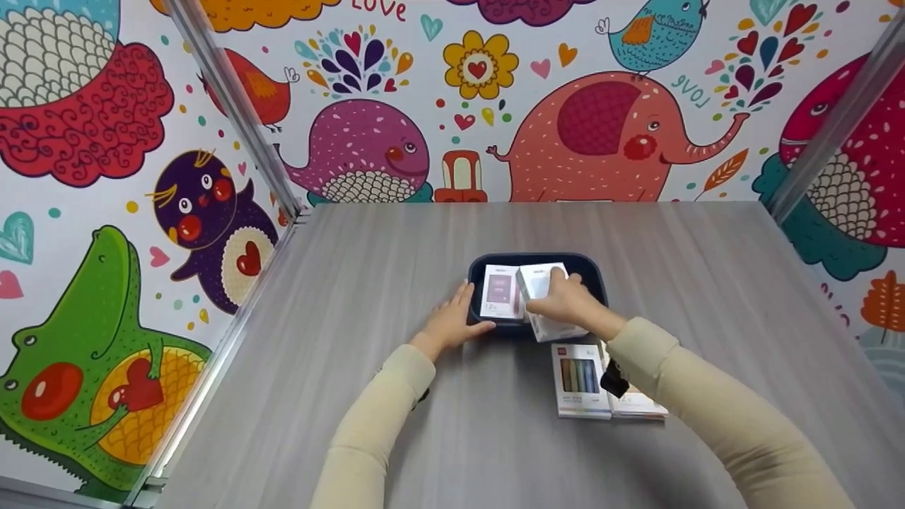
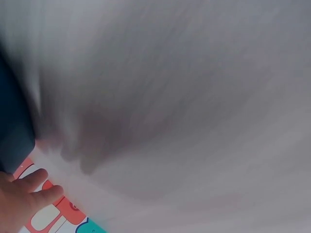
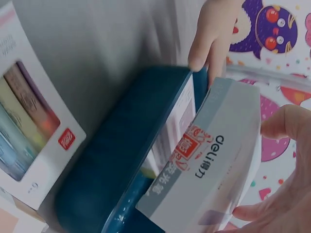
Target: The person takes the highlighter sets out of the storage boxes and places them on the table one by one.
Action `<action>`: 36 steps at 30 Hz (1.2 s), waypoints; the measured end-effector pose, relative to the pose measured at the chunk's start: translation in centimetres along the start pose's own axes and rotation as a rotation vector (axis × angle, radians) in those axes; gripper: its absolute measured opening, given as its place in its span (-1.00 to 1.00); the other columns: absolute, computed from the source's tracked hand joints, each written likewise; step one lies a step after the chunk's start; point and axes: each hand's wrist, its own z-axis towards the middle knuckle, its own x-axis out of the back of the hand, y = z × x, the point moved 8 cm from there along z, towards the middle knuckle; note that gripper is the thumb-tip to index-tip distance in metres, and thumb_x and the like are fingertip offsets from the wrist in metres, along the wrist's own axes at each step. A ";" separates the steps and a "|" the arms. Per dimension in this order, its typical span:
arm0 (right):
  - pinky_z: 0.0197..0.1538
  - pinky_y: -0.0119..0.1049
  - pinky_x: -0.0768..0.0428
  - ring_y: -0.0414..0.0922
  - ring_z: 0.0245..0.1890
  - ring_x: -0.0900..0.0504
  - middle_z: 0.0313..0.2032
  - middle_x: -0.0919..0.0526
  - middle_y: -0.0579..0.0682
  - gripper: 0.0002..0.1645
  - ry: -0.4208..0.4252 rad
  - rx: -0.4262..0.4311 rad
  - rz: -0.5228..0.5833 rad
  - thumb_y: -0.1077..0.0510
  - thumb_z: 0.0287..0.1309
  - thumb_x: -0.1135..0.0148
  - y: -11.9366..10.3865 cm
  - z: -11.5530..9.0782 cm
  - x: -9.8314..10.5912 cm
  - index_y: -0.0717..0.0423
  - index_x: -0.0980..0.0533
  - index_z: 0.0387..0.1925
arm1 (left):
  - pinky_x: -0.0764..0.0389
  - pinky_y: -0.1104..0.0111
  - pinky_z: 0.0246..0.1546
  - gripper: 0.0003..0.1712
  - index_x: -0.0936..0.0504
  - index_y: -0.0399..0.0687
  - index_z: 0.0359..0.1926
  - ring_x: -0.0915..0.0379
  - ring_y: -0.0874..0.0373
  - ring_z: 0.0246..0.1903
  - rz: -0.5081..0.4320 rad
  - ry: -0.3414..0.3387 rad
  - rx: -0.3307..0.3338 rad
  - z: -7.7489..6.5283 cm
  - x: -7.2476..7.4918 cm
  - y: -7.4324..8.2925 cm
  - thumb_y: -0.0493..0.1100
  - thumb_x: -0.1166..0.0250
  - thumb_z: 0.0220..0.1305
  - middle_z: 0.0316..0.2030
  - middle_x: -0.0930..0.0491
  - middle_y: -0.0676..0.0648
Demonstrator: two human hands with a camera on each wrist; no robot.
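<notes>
A dark blue bin [image 1: 537, 257] stands on the table, with a white box with a purple panel [image 1: 501, 291] lying in it on the left. My right hand [image 1: 565, 300] grips a white highlighter box [image 3: 199, 160] marked "deli", tilted over the bin's right half and near rim. In the right wrist view, thumb and fingers pinch the box by its side. My left hand [image 1: 450, 324] rests against the bin's left side, fingers extended and spread. The left wrist view catches only some of its fingers beside the bin wall [image 2: 14, 121].
Nearer me, right of centre, lie a box with a window of coloured pens [image 1: 581, 382] and another flat box [image 1: 638, 406], partly hidden by the right sleeve. Cartoon-printed walls [image 1: 452, 106] border the grey table [image 1: 368, 268] at the back and sides.
</notes>
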 end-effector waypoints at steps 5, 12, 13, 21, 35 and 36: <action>-0.22 -0.04 -0.47 0.11 -0.24 -0.42 -0.05 -0.30 0.43 -0.01 0.008 0.037 -0.012 -0.11 -0.17 -0.21 -0.6 -1.5 -0.2 0.40 -0.12 0.20 | -0.07 0.00 0.26 0.11 0.16 -0.08 0.43 -0.06 -0.18 0.29 0.001 0.000 -0.010 -0.1 0.1 0.0 0.45 -0.02 0.10 0.43 0.18 -0.12; -0.43 -0.18 -0.53 0.07 -0.33 -0.47 -0.20 -0.35 0.30 -0.11 -0.014 0.093 -0.005 -0.03 -0.21 -0.25 -1.4 -3.7 -1.5 0.32 -0.19 0.15 | -0.10 -0.02 0.24 0.10 0.15 -0.11 0.43 -0.08 -0.19 0.28 0.015 0.009 -0.009 -0.2 0.3 0.0 0.43 -0.04 0.10 0.42 0.17 -0.11; -0.45 -0.19 -0.54 0.06 -0.35 -0.47 -0.22 -0.35 0.28 -0.12 -0.020 0.103 -0.002 -0.02 -0.22 -0.26 -1.5 -4.0 -1.9 0.31 -0.20 0.15 | -0.10 -0.02 0.24 0.10 0.15 -0.11 0.43 -0.08 -0.19 0.28 0.014 0.009 -0.008 -0.2 0.3 0.0 0.43 -0.04 0.10 0.42 0.17 -0.11; -0.42 -0.17 -0.55 0.03 -0.34 -0.46 -0.20 -0.37 0.27 -0.03 -0.061 0.125 -0.008 0.00 -0.30 -0.26 -1.4 -5.8 -4.2 0.28 -0.18 0.21 | -0.07 -0.02 0.25 0.12 0.15 -0.11 0.43 -0.05 -0.19 0.29 0.008 0.011 -0.007 -0.1 0.1 0.0 0.47 -0.02 0.08 0.43 0.18 -0.12; -0.38 -0.21 -0.45 0.00 -0.35 -0.43 -0.18 -0.39 0.22 -0.01 -0.110 0.113 0.015 0.02 -0.40 -0.27 -0.3 -7.3 -8.3 0.23 -0.21 0.21 | -0.07 0.01 0.26 0.12 0.14 -0.10 0.43 -0.05 -0.18 0.29 0.002 0.015 -0.004 -0.2 0.1 0.1 0.47 -0.03 0.07 0.42 0.16 -0.12; -0.37 -0.20 -0.45 0.00 -0.36 -0.43 -0.18 -0.39 0.22 -0.01 -0.108 0.116 0.015 0.02 -0.41 -0.27 -0.3 -7.3 -8.6 0.23 -0.22 0.21 | -0.08 0.01 0.26 0.12 0.13 -0.11 0.43 -0.07 -0.19 0.28 0.006 0.017 -0.007 -0.2 0.1 0.1 0.46 -0.03 0.07 0.42 0.16 -0.12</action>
